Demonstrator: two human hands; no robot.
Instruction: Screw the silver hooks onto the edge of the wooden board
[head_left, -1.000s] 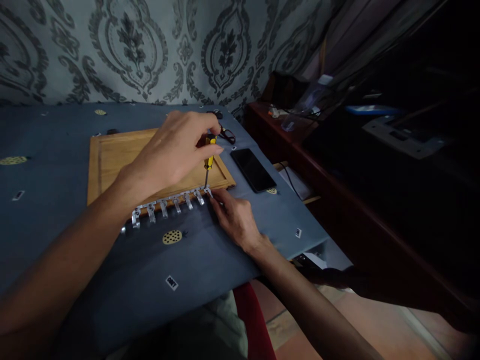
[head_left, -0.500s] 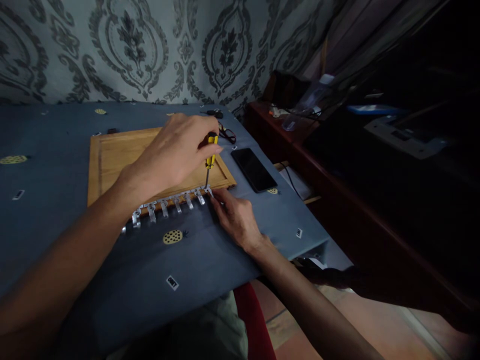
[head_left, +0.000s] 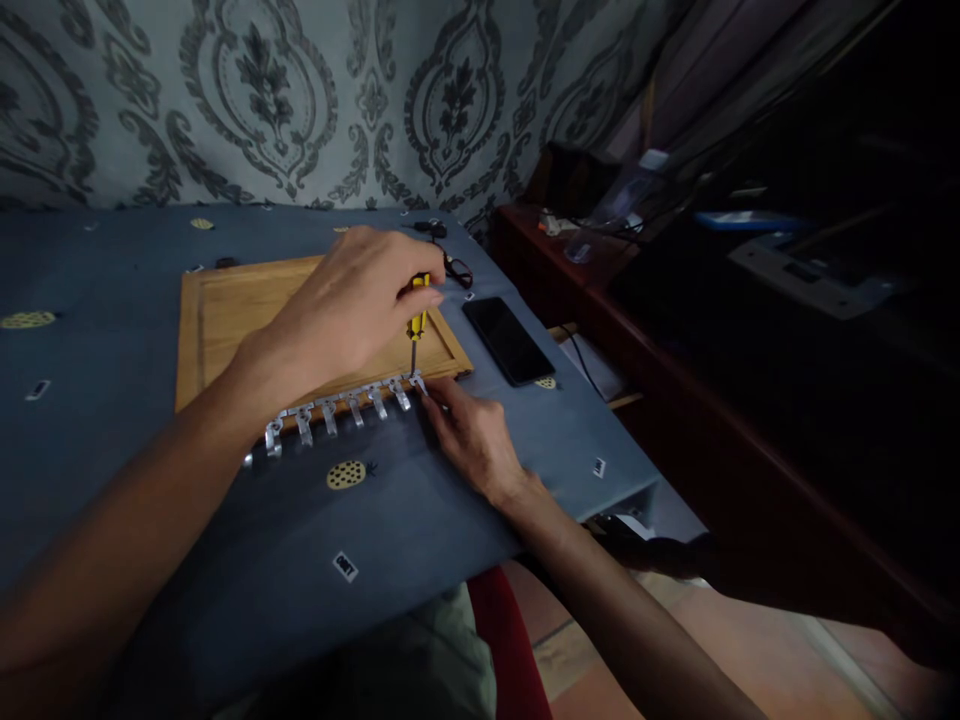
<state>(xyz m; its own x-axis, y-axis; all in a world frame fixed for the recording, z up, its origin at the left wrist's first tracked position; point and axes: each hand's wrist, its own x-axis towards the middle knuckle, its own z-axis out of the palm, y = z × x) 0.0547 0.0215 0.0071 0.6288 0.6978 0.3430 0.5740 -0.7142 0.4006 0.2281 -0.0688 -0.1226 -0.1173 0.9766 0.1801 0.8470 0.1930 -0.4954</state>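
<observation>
My left hand [head_left: 358,290] grips a screwdriver [head_left: 418,310] with a yellow and black handle. The screwdriver stands nearly upright, its tip down on the right end of a silver metal hook rail [head_left: 328,403]. That rail, with several hooks hanging from it, runs along the near edge of a framed wooden board [head_left: 240,310]. At the rail's right end, my right hand [head_left: 472,432] has its thumb and fingers closed on the last hook. My left hand and forearm cover part of the board and of the rail's left end.
A blue patterned tablecloth [head_left: 420,540] covers the table. Right of the board lies a black phone [head_left: 508,340], with eyeglasses [head_left: 459,270] behind it. A dark wooden piece of furniture [head_left: 600,300] stands to the right, bearing a clear plastic bottle [head_left: 626,190]. A patterned curtain hangs behind.
My left fingers have shifted slightly around the screwdriver's handle, and the handle's top leans a little further left. The right hand, rail and board look the same.
</observation>
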